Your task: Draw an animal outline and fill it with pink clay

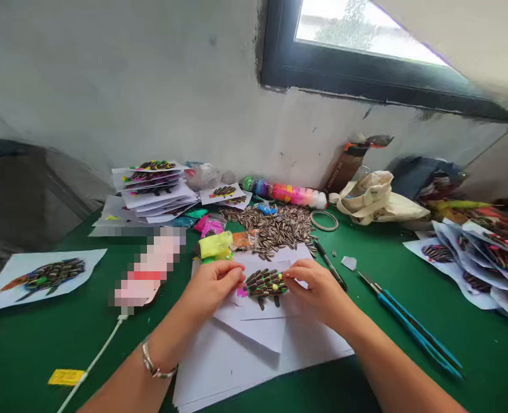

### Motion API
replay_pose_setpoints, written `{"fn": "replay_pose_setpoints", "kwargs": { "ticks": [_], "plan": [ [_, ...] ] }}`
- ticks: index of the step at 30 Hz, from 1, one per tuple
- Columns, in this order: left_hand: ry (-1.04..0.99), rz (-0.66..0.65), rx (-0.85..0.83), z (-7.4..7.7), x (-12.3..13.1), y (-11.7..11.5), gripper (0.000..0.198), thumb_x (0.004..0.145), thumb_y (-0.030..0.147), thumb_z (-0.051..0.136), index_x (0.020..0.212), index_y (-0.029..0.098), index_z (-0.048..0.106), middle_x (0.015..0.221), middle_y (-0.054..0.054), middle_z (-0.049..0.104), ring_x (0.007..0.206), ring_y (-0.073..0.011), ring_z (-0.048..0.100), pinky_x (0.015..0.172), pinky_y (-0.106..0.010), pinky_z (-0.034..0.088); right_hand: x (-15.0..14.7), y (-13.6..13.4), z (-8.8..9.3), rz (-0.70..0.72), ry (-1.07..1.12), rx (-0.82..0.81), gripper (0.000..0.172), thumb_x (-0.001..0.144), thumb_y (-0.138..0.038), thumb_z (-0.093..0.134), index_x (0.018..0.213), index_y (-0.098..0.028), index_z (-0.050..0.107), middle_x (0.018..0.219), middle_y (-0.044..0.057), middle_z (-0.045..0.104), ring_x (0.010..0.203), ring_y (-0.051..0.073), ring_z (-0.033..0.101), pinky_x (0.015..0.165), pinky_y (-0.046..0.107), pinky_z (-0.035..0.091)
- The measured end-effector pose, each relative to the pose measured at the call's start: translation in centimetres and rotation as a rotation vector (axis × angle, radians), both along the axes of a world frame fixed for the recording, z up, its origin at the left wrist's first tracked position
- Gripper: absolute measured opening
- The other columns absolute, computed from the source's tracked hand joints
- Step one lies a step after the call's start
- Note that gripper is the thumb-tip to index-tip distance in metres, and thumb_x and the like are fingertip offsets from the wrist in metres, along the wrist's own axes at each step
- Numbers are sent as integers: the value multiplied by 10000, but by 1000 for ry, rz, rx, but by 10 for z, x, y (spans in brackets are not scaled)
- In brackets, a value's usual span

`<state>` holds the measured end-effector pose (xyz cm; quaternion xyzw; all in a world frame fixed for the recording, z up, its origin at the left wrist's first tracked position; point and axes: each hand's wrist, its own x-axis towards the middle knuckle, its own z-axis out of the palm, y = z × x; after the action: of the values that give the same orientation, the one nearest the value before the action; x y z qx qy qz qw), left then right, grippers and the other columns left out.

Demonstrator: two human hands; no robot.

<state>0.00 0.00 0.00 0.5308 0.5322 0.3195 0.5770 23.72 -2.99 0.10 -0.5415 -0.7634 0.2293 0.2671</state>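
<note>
Between my hands, a sunflower seed picture (264, 282) in the shape of a small animal lies on a white paper sheet (258, 332). Bits of green and yellow clay show among its seeds, and pink clay (242, 292) sits at its left end. My left hand (213, 287) is closed, thumb and forefinger pinched beside that pink end. At the right end, my right hand (318, 287) also pinches, fingertips close to a yellow clay bit. Whatever either pinch holds is too small or hidden to make out. Several more white sheets (210, 373) are stacked underneath.
Behind the sheets lie loose sunflower seeds (275, 226), clay packets (214, 245) and a tape ring (324, 221). A black pen (331, 267) and blue-handled tweezers (417, 327) lie right. Finished seed pictures (154, 192) are piled back left. A cabled pink device (150, 269) lies left.
</note>
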Motion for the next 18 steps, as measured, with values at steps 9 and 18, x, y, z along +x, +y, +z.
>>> {"fn": "replay_pose_setpoints", "kwargs": {
  "ticks": [9,18],
  "plan": [
    [148,327,263,14,-25,13,299,771,402,659,964,181,715,859,-41,755,792,-202,701,759,-309,545,3,5,-8,-39,-115,45,377,960,-297,466,613,-178,551,689,20,526,706,156,502,659,269,371],
    [320,277,317,8,-31,19,340,802,452,581,976,192,715,880,-42,755,839,-234,693,764,-326,511,-11,18,-1,-36,-210,85,224,902,-162,512,760,-182,684,793,43,622,760,157,562,693,250,396]
  ]
}}
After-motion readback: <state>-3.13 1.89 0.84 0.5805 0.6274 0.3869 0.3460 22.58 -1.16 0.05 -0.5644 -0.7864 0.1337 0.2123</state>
